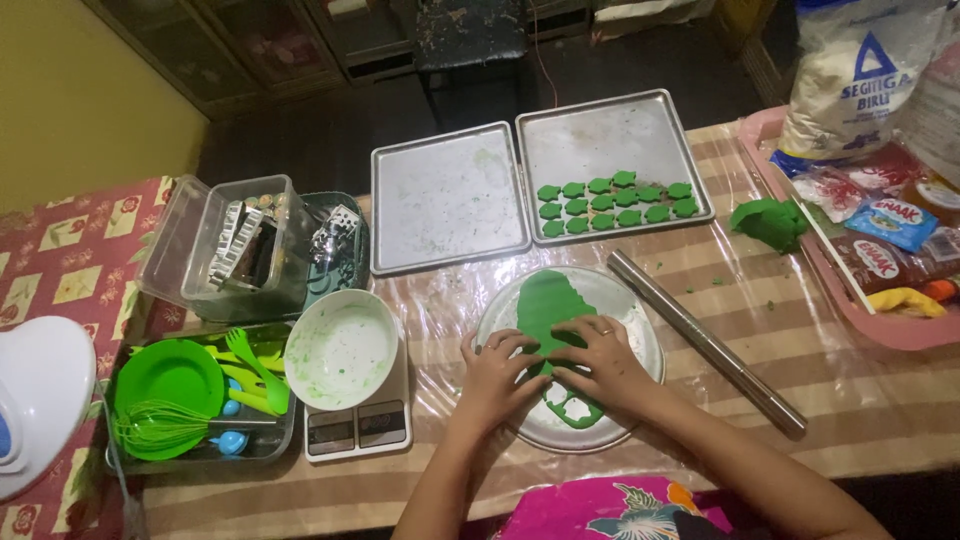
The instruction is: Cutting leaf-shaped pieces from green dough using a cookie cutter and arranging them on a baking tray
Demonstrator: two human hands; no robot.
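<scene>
Your left hand and right hand press flat, grasping nothing, on the green dough sheet on the round plate near the table's front edge, steadying it; the cut shapes fill the far tray.

White sack, packets far right

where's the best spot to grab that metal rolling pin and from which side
Probably the rolling pin at its middle, coming straight down from above. It lies flat and slanted on the table, bare all along, clear of the round tray and both hands.
</scene>
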